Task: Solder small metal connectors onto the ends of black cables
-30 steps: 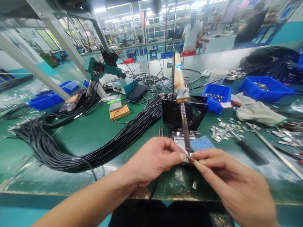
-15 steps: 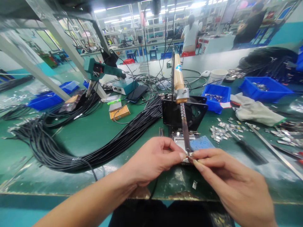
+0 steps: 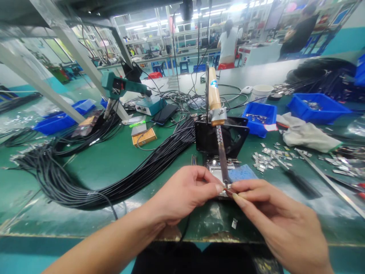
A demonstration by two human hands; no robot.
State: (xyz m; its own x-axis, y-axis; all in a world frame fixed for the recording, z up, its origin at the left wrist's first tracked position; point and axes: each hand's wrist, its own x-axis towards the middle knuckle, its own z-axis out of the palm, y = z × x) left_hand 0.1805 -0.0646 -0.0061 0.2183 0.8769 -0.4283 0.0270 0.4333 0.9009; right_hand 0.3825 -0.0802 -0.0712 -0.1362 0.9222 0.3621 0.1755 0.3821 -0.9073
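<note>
At the tip of an upright soldering iron [image 3: 224,160] with a wooden handle, both hands meet in pinches. My left hand [image 3: 188,190] has thumb and forefinger closed at the left end of a thin reddish wire-like piece [image 3: 228,192]. From the other side my right hand [image 3: 279,213] pinches the right end of that piece, with a bit of silver metal showing at the fingertips. Fingers cover most of it, so its exact kind is unclear. Beneath the iron are a metal tray and a blue sponge [image 3: 242,173].
A black fan [image 3: 199,139] stands behind the iron. Left of it curves a bundle of black cables [image 3: 137,179]. To the right lie small metal parts [image 3: 265,158], a black-handled tool [image 3: 302,184], a glove [image 3: 310,135] and a blue bin [image 3: 258,125]. People sit further back.
Both hands stay at the iron's tip in nearly the same pinch. The view has shifted very slightly.
</note>
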